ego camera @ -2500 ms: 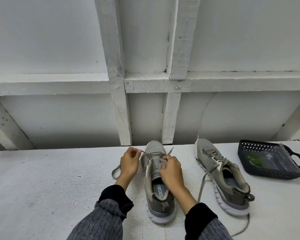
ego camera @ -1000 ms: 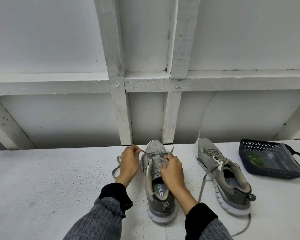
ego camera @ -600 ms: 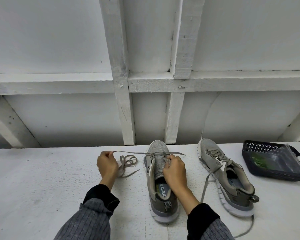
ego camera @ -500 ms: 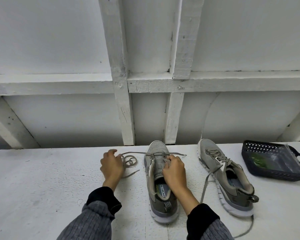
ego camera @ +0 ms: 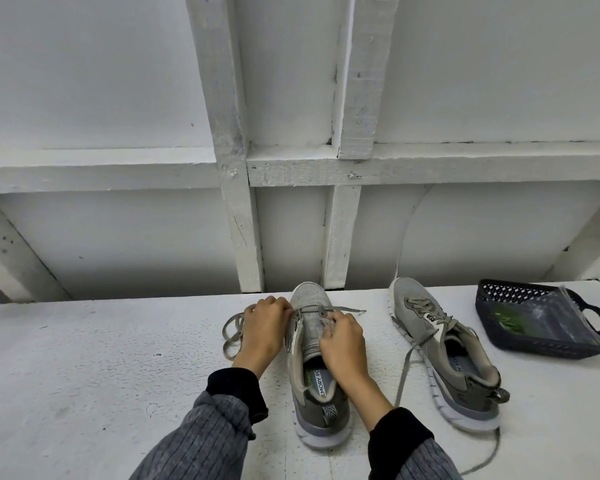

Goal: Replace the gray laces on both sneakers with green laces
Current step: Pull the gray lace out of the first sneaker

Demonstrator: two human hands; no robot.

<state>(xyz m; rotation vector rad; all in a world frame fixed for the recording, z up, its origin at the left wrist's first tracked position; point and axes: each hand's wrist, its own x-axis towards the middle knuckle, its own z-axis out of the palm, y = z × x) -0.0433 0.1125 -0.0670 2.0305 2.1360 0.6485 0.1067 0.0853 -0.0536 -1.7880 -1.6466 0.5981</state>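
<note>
Both hands at the toe-end eyelets of near sneaker [ego camera: 314, 368]: left hand [ego camera: 264, 327] pinches gray lace [ego camera: 234, 332] trailing left of it, right hand [ego camera: 343, 341] pinches lace on tongue, lace running crosswise.

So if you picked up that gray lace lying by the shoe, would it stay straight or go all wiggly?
Probably wiggly: the gray lace lies in loose loops on the table. It looks thin and flat, so likely very light.
</note>
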